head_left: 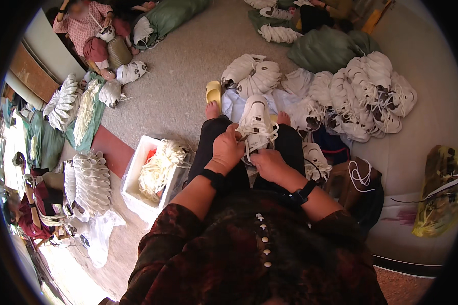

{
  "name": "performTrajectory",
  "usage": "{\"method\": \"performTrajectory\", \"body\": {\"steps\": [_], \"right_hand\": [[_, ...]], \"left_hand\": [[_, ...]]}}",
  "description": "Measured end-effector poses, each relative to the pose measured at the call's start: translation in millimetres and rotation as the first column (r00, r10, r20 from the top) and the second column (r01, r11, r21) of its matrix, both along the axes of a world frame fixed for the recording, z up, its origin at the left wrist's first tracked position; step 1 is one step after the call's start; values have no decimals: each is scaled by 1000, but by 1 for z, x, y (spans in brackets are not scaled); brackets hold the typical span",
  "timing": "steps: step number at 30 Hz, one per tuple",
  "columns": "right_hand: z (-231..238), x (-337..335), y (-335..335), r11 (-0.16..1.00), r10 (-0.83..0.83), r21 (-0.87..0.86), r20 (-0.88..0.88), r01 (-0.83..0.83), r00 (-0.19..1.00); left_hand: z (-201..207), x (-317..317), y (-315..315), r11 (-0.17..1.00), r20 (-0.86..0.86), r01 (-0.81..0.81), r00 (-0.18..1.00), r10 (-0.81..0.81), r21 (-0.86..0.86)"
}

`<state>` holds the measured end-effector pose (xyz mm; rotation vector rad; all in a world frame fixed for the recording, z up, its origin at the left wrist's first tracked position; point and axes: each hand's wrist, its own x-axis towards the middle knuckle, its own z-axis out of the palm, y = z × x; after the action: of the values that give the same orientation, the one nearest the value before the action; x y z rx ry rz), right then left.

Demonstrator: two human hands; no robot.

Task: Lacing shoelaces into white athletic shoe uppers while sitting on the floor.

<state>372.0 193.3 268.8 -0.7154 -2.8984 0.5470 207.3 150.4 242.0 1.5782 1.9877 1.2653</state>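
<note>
Between my knees a white lace-up shoe (pixel 257 119) points its toe away from me, with loose loops of white shoelace (pixel 270 131) along its right side. My left hand (pixel 228 150) is closed at the shoe's left edge, its fingers pinched around a shoelace by the eyelets. At the heel end, by the dark opening, my right hand (pixel 270 165) is closed with thumb and fingers gripping the shoe's rear edge. My fingertips are partly hidden, so the exact grip is hard to see.
A white box (pixel 132 183) of cream laces stands left of my legs. White shoes (pixel 366 96) are piled at the right, near a green sack (pixel 325 48). More stacked shoes (pixel 91 178) lie at the left. Other people (pixel 84 30) sit at the far left and left edge.
</note>
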Motion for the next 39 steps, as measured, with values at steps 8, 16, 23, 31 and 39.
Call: {"method": "performTrajectory", "body": {"steps": [8,16,23,31,39], "right_hand": [[-25,-1,-3,958,48,285,-13,-43,999],[44,33,29,566,-667,-816,-538,-119,515],[61,47,31,724,-600,-690,-642,-17,478],[60,38,8,834,-486,-497,-458,239,744],[6,-2,-7,996,-54,62,-101,61,993]], "left_hand": [[-22,-7,4,1000,406,1,914,1,-4],[-19,-36,-10,965,817,-220,576,9,145],[-5,2,-6,810,-296,570,804,-516,138],[-21,7,4,870,-187,474,874,-448,133],[-52,-23,11,991,825,-111,565,-2,78]]}}
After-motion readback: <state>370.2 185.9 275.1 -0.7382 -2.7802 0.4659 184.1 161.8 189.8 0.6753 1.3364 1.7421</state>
